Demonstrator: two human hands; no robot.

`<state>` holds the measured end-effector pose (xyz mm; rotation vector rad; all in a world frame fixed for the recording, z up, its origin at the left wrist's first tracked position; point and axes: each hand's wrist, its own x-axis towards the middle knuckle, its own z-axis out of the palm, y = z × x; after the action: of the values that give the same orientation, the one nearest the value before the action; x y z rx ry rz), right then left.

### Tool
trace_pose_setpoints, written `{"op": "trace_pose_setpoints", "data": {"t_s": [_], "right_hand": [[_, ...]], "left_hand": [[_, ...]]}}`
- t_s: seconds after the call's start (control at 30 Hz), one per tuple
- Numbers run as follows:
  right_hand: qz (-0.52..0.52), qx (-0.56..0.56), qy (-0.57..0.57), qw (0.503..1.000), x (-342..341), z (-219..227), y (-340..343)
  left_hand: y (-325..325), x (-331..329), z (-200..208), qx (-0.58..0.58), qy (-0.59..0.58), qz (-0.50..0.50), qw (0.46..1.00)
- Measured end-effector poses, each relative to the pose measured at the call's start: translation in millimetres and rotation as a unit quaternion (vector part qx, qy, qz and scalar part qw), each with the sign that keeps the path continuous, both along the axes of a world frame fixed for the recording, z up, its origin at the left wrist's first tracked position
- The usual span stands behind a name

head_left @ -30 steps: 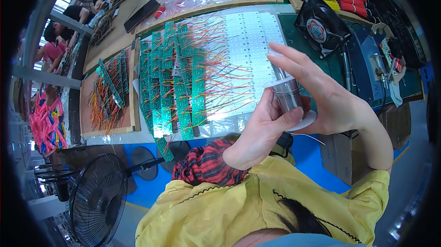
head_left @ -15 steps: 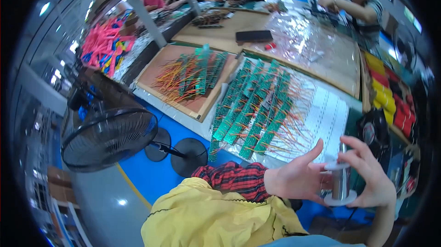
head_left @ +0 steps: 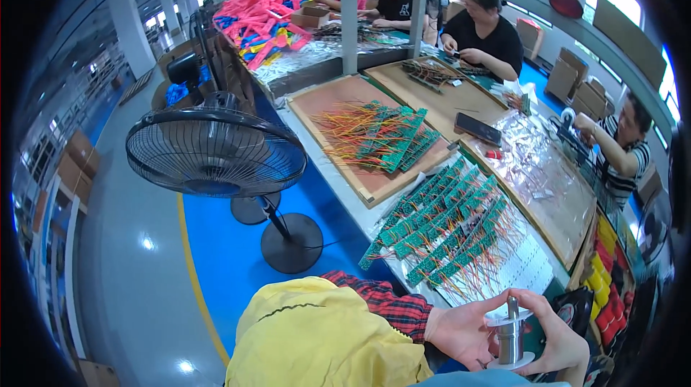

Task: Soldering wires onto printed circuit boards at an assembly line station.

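A spool of solder wire (head_left: pixel 511 344), silver-grey between white flanges, stands upright between my hands at the lower right. A metal rod pokes out of its top. My left hand (head_left: pixel 463 331) closes on its left side, thumb reaching up toward the upper flange and some fingers hidden behind the spool. My right hand (head_left: pixel 560 340) wraps the other side, fingers bent over the top flange and the lower part near the bottom flange. Just beyond my hands lie green circuit board strips (head_left: pixel 450 225) with red and yellow wires, on a white perforated sheet (head_left: pixel 529 261).
More wired boards (head_left: pixel 396 135) lie on a wood-framed tray (head_left: pixel 338 99). A black phone (head_left: pixel 478 129) rests on a brown board near clear plastic bags (head_left: pixel 529 149). A black standing fan (head_left: pixel 216 153) is at left. Co-workers (head_left: pixel 482 34) sit across the bench; red and yellow bundles (head_left: pixel 601 279) are at right.
The view has swung up and left, so the bench and co-workers show more fully. Both hands stay around the spool; my left thumb has bent over toward its top.
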<state>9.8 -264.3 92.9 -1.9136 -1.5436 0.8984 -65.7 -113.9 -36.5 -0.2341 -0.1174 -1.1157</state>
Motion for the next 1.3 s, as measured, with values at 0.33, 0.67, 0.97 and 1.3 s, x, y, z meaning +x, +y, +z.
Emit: {"op": "trace_pose_setpoints", "data": {"t_s": [0.33,0.67,0.97,1.3], "right_hand": [[0.041,-0.017,-0.057,0.997,12,-6,10],[-0.416,0.056,0.282,0.862,-13,-31,12],[-0.405,0.038,0.282,0.869,-25,-22,20],[-0.383,0.039,0.118,0.915,-11,-11,35]], "left_hand": [[10,2,-10,-0.027,-0.073,0.133,0.988],[-1,20,-15,0.135,-0.145,0.453,0.869],[-3,5,-8,0.387,-0.225,0.449,0.773],[-2,25,-9,0.334,-0.333,0.609,0.638]]}}
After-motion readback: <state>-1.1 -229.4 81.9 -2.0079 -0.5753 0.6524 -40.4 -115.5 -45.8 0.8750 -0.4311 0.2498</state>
